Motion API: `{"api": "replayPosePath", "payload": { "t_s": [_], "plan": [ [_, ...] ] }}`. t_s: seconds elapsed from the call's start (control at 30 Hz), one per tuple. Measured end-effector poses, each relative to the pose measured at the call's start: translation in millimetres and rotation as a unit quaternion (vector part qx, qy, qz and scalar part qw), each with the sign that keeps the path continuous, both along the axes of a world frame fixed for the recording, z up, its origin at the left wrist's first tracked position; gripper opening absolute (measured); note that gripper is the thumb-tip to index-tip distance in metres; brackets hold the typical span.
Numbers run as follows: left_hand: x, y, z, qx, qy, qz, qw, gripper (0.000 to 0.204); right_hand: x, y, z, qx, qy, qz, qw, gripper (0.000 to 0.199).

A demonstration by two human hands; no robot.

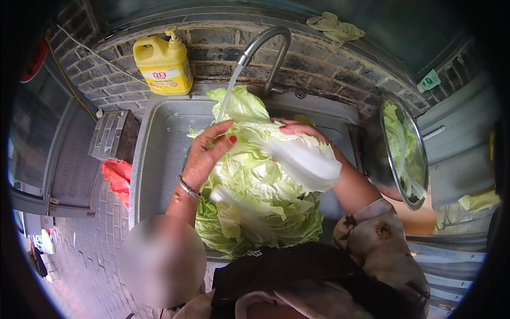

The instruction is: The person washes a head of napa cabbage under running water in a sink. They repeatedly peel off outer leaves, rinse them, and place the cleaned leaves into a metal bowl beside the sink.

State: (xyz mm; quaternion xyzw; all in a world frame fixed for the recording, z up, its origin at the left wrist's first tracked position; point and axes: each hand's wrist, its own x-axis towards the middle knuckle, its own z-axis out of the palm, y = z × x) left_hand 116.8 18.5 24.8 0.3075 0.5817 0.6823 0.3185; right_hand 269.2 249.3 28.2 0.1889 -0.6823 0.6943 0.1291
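Observation:
Both my hands grip a napa cabbage leaf (305, 162) with a broad white stem, held over the sink (167, 141). My left hand (204, 154), with a bracelet at the wrist, pinches the leaf's frilly left end. On the far right side of the leaf, my right hand (305, 131) has its fingers around the edge; part of it is hidden behind the leaf. Water runs from the curved metal faucet (273, 40) onto the pale green leafy part. Below the held leaf lies a heap of cabbage leaves (260, 212), filling the near middle of the sink.
A yellow pump jug (163, 64) stands behind the sink at the left. To the right, a metal bowl (390, 159) holds several cabbage leaves. A cloth (336, 27) lies on the ledge above the brick wall. A red plastic bag (117, 179) sits left of the sink.

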Motion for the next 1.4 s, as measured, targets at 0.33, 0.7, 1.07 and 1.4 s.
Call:
{"api": "replayPosePath", "payload": {
  "t_s": [0.33, 0.7, 1.07, 1.4],
  "plan": [
    [-40, 42, -38, -0.091, -0.155, 0.064, 0.982, 0.115, 26, -24, 37, -0.23, -0.208, 0.054, 0.949, 0.042],
    [-51, 23, -33, 0.037, -0.261, 0.076, 0.962, 0.019, 42, 19, 12, -0.183, -0.437, 0.042, 0.88, 0.049],
    [-74, -63, -9, 0.254, -0.331, 0.037, 0.908, 0.037, -37, 4, 14, -0.06, -0.507, 0.018, 0.859, 0.056],
    [-82, -104, -15, 0.302, -0.281, 0.084, 0.907, 0.04, -87, -19, 17, -0.012, -0.433, 0.139, 0.891, 0.028]
  ]
}}
